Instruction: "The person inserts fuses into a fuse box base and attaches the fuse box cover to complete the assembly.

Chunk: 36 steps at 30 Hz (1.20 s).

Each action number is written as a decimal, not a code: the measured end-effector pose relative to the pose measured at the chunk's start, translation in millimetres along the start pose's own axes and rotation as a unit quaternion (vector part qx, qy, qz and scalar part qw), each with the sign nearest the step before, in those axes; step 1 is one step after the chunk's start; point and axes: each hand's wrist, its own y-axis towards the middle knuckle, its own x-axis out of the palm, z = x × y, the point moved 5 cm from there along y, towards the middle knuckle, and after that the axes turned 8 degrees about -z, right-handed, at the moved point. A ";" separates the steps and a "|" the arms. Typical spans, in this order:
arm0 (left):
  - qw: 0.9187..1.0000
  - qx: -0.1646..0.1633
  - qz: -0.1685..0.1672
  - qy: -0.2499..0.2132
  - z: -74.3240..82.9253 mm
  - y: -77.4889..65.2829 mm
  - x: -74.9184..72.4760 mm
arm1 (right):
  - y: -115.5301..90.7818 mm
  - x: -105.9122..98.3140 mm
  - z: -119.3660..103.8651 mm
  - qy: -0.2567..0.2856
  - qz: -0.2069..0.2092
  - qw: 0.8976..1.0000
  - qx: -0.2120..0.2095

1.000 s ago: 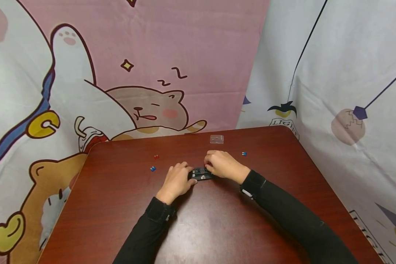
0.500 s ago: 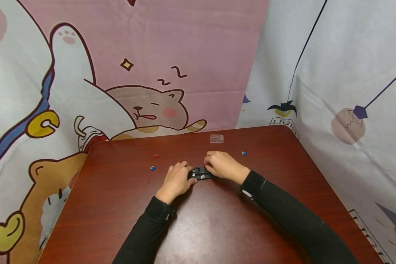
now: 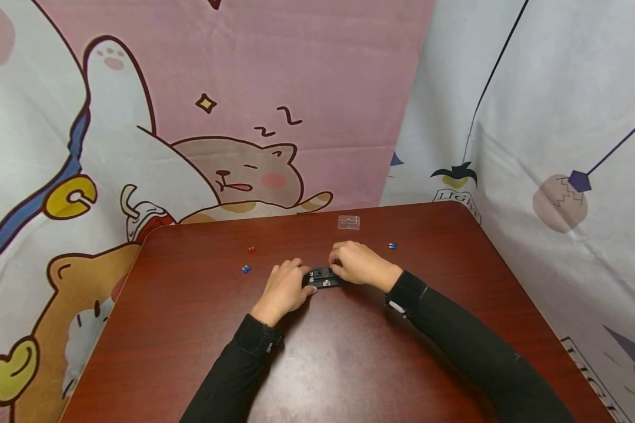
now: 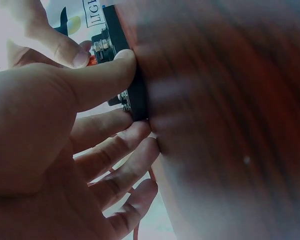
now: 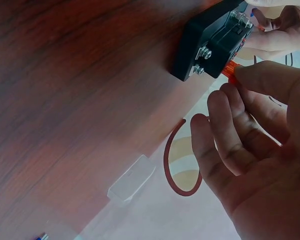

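From where I stand, a low black rectangular plastic block with silver metal screws [image 3: 325, 282] sits flat on the tabletop, directly in front of the person, between 2 bare hands. A translucent orange-red plastic piece [image 5: 230, 69] meets the block's raised face near the person's right-hand end; how deep it sits I can't tell. The right hand [image 3: 361, 263] pinches that piece between thumb and finger, the other fingers loosely bent beside it. The left hand [image 3: 283, 291] grips the block's opposite end, thumb along the near edge, its remaining fingers slightly spread near the table.

Beyond the block, toward the far edge, lies a clear rectangular plastic cover [image 3: 348, 222]. Well off to the person's right is a tiny blue piece with pale tips [image 3: 393, 246]; to the left are a small red bit [image 3: 251, 249] and, just nearer, a small blue bit [image 3: 246, 269]. All rest on a glossy reddish-brown wooden table [image 3: 164, 305]. Pink and white cloth printed with cartoon animals [image 3: 317, 70] hangs behind.
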 end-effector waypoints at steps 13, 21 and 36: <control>1.000 -0.007 -0.002 0.002 -2.4 0.1 -0.4 | 8.4 3.4 0.7 0.010 -0.014 1.000 0.002; 1.000 -0.005 -0.004 0.003 -1.8 -0.2 0.7 | 5.5 5.8 1.4 0.019 -0.016 1.000 0.017; 1.000 -0.005 -0.006 0.002 0.5 1.3 -0.1 | -7.5 1.8 0.5 -0.014 0.020 1.000 -0.001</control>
